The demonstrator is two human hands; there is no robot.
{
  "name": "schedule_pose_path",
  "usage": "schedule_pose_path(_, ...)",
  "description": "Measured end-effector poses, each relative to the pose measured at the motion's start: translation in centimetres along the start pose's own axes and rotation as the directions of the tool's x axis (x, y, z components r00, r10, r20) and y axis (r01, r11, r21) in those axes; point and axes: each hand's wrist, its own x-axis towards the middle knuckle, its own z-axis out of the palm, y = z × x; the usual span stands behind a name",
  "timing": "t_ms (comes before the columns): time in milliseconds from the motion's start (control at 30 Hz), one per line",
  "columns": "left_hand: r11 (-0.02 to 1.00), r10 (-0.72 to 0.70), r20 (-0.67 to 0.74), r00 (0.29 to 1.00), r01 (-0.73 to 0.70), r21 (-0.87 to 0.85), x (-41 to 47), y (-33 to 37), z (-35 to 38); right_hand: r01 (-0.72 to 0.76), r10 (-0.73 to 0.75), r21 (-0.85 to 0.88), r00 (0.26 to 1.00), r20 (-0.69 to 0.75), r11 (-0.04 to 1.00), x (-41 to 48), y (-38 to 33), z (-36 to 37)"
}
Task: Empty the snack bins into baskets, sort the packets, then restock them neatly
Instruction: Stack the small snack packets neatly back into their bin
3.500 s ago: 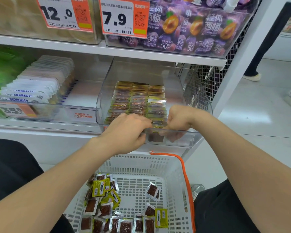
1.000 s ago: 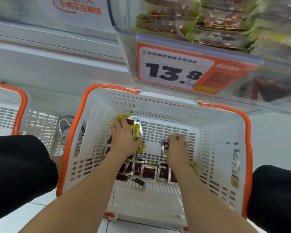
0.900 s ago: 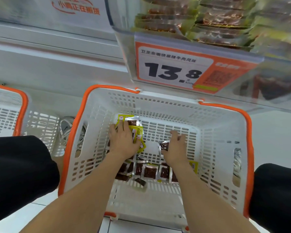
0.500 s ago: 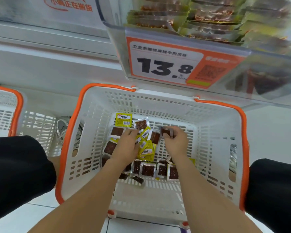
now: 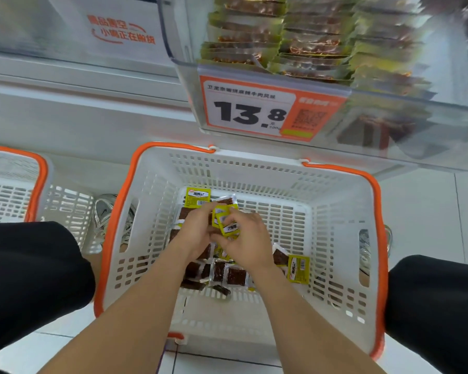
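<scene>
Both hands are down inside the white, orange-rimmed basket (image 5: 335, 233), which stands on the floor tiles below the shelf. I record the left hand (image 5: 197, 234) and right hand (image 5: 250, 240) touching each other with fingers curled, together pinching a small bundle of yellow packets (image 5: 226, 221) just above the basket floor. Loose packets (image 5: 229, 275) lie on that floor beneath and beside the wrists, most showing a dark brown window. One yellow packet (image 5: 197, 197) lies face up at the far left, and another (image 5: 298, 269) lies right of the right wrist. Above, at far right, a clear bin (image 5: 184, 66) holds tidy rows of stacked packets (image 5: 316, 47) behind an orange price label (image 5: 254, 112) reading 13.8. A second basket (image 5: 38, 182) sits to the left, with a grey shoe (image 5: 103, 214) between the two baskets.
</scene>
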Motion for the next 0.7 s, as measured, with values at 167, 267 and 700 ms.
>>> schedule_pose_path(167,1.0,0.01,0.072,0.997,-0.012,0.024,-0.6,0.0,-1.1,0.024,-0.022,0.115,1.0,-0.019,0.993,0.0,0.1,-1.3)
schedule_pose_path(267,0.991,0.035,0.114,0.993,-0.05,0.125,-1.6,0.6,-0.4,-0.077,0.083,0.19,0.996,-0.023,0.979,0.4,0.4,-1.8)
schedule_pose_path(700,0.956,0.186,-0.127,0.974,-0.15,0.254,-3.2,1.3,0.0,-0.18,0.138,0.234,0.973,0.186,0.955,0.3,1.3,-2.6)
